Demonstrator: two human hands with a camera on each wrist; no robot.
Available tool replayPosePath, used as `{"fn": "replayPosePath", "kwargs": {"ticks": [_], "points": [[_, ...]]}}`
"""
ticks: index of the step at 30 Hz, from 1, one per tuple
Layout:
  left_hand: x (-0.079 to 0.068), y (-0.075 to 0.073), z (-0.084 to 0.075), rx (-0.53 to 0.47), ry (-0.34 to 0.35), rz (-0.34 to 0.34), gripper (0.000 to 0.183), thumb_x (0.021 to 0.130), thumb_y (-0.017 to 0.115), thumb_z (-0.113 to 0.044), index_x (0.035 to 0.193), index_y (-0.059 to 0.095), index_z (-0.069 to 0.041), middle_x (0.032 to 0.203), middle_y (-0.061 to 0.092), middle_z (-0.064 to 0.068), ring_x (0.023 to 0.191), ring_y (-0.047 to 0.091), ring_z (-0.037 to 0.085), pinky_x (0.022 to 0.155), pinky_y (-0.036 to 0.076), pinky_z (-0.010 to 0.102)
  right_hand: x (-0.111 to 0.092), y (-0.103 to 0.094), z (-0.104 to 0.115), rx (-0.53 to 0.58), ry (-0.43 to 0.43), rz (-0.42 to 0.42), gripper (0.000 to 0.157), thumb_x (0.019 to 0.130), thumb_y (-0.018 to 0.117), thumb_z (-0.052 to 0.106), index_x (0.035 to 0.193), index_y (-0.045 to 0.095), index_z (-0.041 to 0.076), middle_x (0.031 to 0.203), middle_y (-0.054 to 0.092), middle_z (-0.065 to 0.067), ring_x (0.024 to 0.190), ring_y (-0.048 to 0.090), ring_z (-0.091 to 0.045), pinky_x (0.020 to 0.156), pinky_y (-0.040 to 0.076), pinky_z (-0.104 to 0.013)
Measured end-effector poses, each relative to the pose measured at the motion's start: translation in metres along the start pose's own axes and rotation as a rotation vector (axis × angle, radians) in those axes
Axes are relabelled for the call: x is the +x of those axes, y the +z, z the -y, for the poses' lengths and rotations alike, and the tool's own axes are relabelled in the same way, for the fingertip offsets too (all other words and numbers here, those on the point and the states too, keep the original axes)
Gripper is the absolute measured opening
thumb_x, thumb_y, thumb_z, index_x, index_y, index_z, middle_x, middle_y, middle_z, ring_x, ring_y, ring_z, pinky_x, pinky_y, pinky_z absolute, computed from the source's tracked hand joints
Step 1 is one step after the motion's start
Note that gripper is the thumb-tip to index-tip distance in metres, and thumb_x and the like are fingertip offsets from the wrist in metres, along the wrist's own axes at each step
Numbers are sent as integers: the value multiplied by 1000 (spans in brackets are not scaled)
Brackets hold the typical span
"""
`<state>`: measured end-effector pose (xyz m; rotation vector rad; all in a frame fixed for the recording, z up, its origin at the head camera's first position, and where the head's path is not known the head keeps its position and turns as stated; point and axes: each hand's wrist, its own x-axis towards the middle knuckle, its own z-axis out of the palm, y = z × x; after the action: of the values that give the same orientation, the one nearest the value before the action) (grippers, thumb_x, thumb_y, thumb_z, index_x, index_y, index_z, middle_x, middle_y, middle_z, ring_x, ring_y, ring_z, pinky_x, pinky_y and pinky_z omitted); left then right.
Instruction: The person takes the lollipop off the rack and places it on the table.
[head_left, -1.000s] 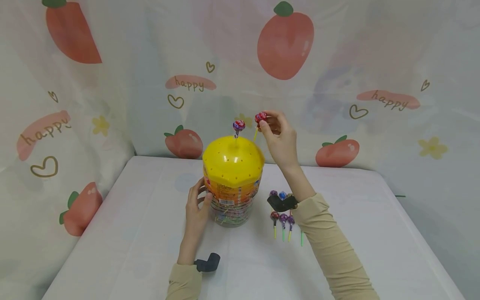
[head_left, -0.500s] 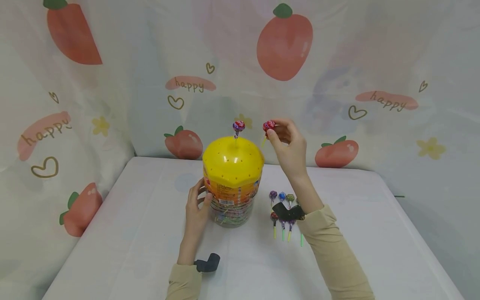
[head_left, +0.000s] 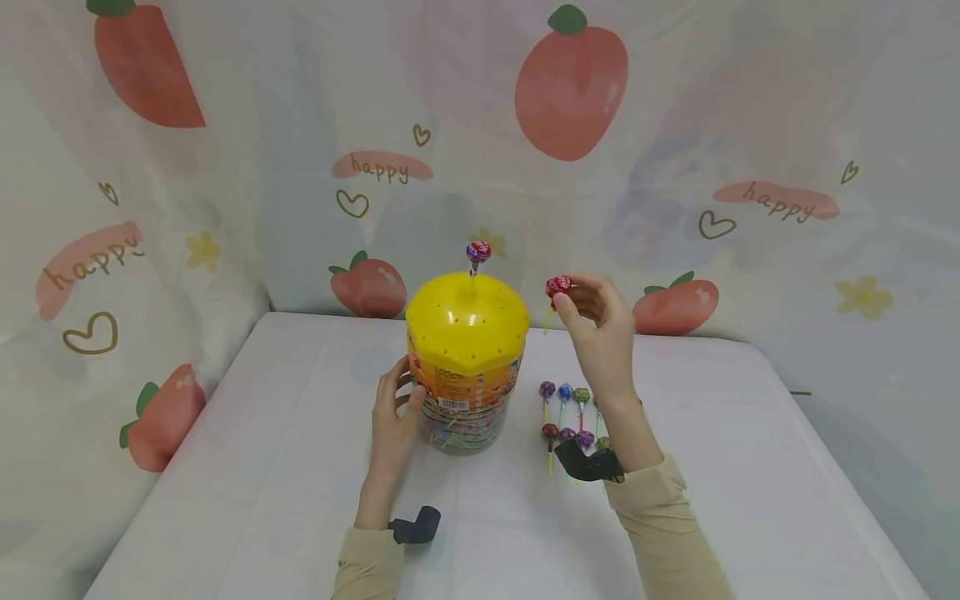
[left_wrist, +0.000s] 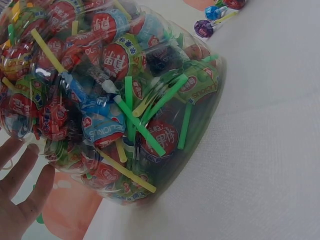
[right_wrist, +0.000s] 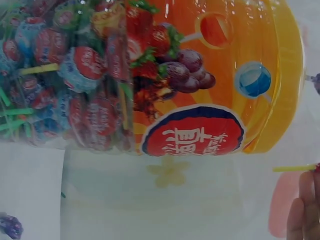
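A clear plastic jar (head_left: 463,429) full of wrapped lollipops stands upright on the table, with an orange printed label (right_wrist: 215,55) round its upper part. Its yellow domed lid (head_left: 465,321) has small holes, and one lollipop (head_left: 478,252) sticks up from the top. My left hand (head_left: 393,425) rests against the jar's left side, fingers (left_wrist: 25,170) fairly straight. To the right of the lid and apart from it, my right hand (head_left: 603,333) pinches a red-wrapped lollipop (head_left: 557,287) by its head, the yellow stick (right_wrist: 287,169) pointing down.
Several lollipops (head_left: 566,392) lie in two rows on the white tabletop (head_left: 300,483), right of the jar. My right forearm and its black wrist mount (head_left: 585,462) hide some of them. A fruit-patterned curtain (head_left: 480,83) hangs behind the table.
My right hand has moved right and downward, away from the lid, with the red lollipop still pinched. The left hand and the jar have stayed in place.
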<state>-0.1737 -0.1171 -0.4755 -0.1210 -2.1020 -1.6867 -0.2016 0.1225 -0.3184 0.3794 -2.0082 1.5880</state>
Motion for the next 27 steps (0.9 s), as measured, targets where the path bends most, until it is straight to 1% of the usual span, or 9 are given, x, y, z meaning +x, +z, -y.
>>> {"fn": "replayPosePath", "kwargs": {"ticks": [6, 10, 14, 18, 21, 24, 27], "points": [[0, 0, 0, 16, 8, -7, 53, 96, 57, -28, 146, 40, -21, 135, 50, 8, 126, 48, 26, 98, 45, 57, -18, -4, -5, -28, 22, -8, 28, 91, 65, 11, 118, 63, 3, 91, 64, 20, 85, 61, -3, 83, 48, -13], [0, 0, 0, 5, -1, -2, 53, 96, 57, -27, 145, 40, -21, 134, 50, 8, 125, 48, 27, 99, 44, 57, -28, -6, -10, -29, 34, -16, 28, 90, 66, 10, 117, 63, 2, 90, 65, 17, 84, 61, -3, 83, 49, -12], [0, 0, 1, 3, -9, 2, 52, 96, 57, -27, 145, 40, -21, 134, 49, 7, 126, 48, 27, 100, 44, 57, -38, -10, -17, -21, 69, -13, 27, 89, 67, 8, 115, 64, 3, 89, 66, 10, 82, 61, -3, 81, 49, -12], [1, 0, 2, 11, -13, 5, 52, 96, 57, -28, 145, 40, -22, 135, 49, 7, 126, 48, 25, 101, 45, 55, -49, -14, -24, -17, 123, -7, 26, 89, 67, 10, 113, 64, 3, 89, 68, 0, 82, 61, -4, 81, 49, -13], [1, 0, 2, 13, -15, 6, 52, 96, 57, -28, 145, 40, -22, 135, 50, 7, 126, 48, 25, 101, 45, 55, -56, -17, -29, -21, 161, -8, 25, 89, 68, 11, 112, 65, 4, 89, 68, -3, 81, 62, -4, 80, 49, -13], [0, 0, 2, 12, -16, 5, 52, 96, 57, -29, 145, 40, -22, 135, 50, 7, 126, 48, 25, 101, 45, 55, -63, -19, -34, -21, 195, -11, 24, 88, 68, 10, 111, 65, 3, 89, 68, -3, 80, 62, -4, 77, 51, -13], [0, 0, 2, 15, -20, 4, 52, 96, 57, -30, 145, 40, -23, 135, 50, 7, 126, 48, 25, 101, 45, 55, -69, -22, -40, -16, 233, -26, 23, 88, 69, 9, 110, 65, 2, 86, 67, 2, 81, 62, -3, 74, 52, -12]]}}
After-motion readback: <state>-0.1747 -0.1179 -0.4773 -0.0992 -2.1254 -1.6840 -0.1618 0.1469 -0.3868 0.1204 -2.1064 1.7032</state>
